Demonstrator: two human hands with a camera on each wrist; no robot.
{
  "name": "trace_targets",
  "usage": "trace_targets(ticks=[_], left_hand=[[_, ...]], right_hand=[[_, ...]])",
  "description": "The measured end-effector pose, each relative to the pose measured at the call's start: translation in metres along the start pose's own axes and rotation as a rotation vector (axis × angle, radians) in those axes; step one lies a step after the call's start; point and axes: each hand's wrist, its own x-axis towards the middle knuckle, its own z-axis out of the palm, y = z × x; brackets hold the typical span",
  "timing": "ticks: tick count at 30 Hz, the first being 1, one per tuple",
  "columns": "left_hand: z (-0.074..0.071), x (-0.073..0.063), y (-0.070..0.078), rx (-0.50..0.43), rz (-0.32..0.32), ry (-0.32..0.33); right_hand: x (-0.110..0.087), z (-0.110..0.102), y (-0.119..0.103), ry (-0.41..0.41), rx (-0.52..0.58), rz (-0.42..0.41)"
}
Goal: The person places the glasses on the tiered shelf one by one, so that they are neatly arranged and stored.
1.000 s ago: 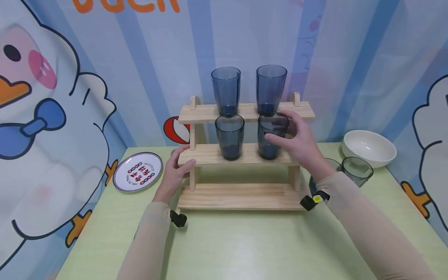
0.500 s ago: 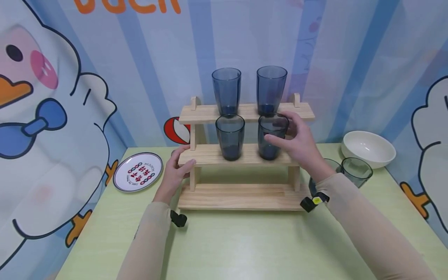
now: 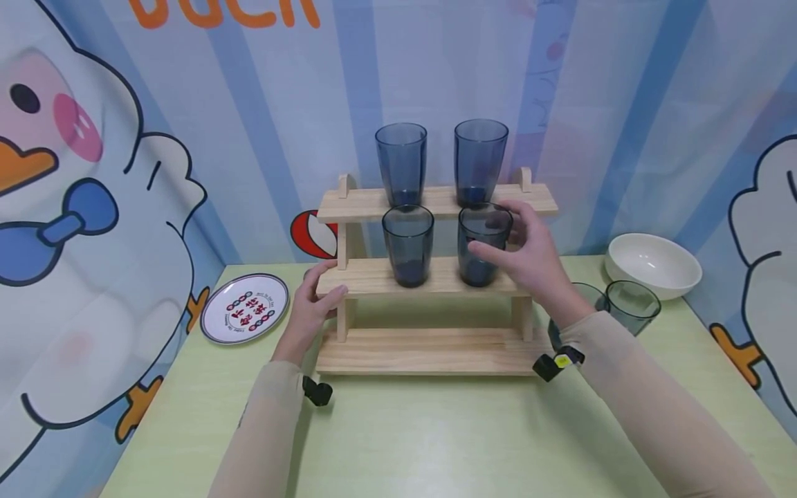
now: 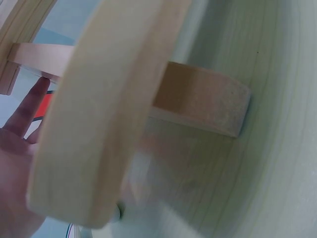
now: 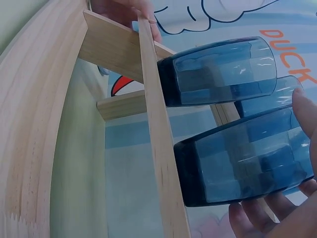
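A three-tier wooden display rack (image 3: 411, 353) stands on the table. My left hand (image 3: 310, 304) holds the left end of its middle shelf, thumb at the front edge. In the left wrist view one finger (image 4: 30, 106) touches an upright. My right hand (image 3: 535, 259) grips a blue-grey drinking glass (image 3: 476, 268) at the right of the middle shelf, its thumb and fingers on opposite sides. That glass stands upright, its base on the shelf. Beside it on the left is a matching glass (image 3: 408, 252). Two more, a left glass (image 3: 401, 166) and a right glass (image 3: 481, 162), stand on the top shelf.
A white plate (image 3: 245, 309) with red lettering lies left of the rack. On the right are a white bowl (image 3: 654, 266) and two more glasses, one greenish glass (image 3: 633, 308) and another partly behind my right wrist. A duck-print curtain (image 3: 274, 104) hangs close behind.
Both hands stay in the same places on the rack and the glass. Only the head view has shifted very slightly.
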Motion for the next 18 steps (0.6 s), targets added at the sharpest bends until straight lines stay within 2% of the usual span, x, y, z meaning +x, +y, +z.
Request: trace_targets(ticks=[8, 14, 18], left_hand=[[0.0, -0.001, -0.001, -0.034, 0.014, -0.011], [-0.001, 0.0, -0.002, -0.02, 0.011, -0.007], [-0.002, 0.001, -0.003, -0.021, 0.002, -0.007]], right_hand=[[-0.007, -0.018, 0.006, -0.103, 0.018, 0.01], [-0.015, -0.041, 0.013, -0.095, 0.027, -0.016], [-0.024, -0.061, 0.016, -0.084, -0.035, -0.028]])
